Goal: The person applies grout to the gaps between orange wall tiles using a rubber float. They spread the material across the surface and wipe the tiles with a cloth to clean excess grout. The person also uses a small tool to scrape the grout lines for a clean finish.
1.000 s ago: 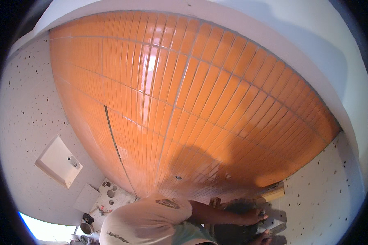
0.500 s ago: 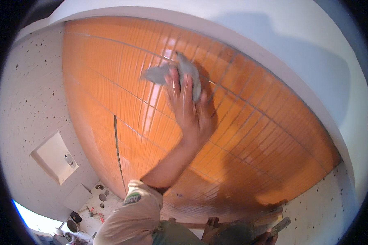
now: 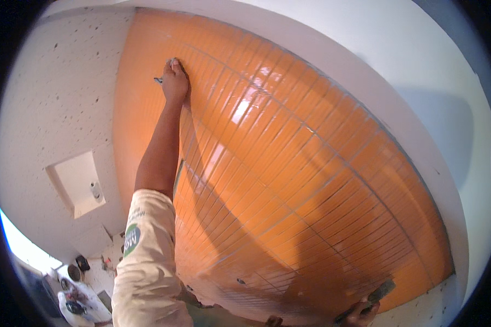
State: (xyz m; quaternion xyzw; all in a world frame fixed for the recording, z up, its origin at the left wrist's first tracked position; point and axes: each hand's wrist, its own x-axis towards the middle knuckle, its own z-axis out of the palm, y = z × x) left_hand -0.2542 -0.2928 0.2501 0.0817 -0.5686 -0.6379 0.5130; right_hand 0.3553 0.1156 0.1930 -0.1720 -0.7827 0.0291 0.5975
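High on the left part of a shiny orange tiled wall (image 3: 245, 163), my left hand (image 3: 175, 82) is pressed to the surface with the arm stretched out. Its fingers are closed on a grey cloth (image 3: 158, 80); only small bits of the cloth stick out around the hand. Down at the lower right, my right hand (image 3: 360, 314) grips a flat-bladed tool (image 3: 382, 291) that looks like a putty knife. The blade is close to the tiles; whether it touches them I cannot tell. Grey grout lines run between the narrow ribbed tiles.
A white speckled wall (image 3: 65, 109) meets the tiles on the left, with a recessed niche (image 3: 82, 182) holding a small bottle-like item (image 3: 95, 191). A bucket (image 3: 75, 272) and other gear stand at the lower left. A pale ledge (image 3: 338, 65) borders the tiles on the right.
My left hand, with the cloth, has moved left and up across the tiles. The view has shifted, and the tool in my right hand now shows nearer the tiled surface.
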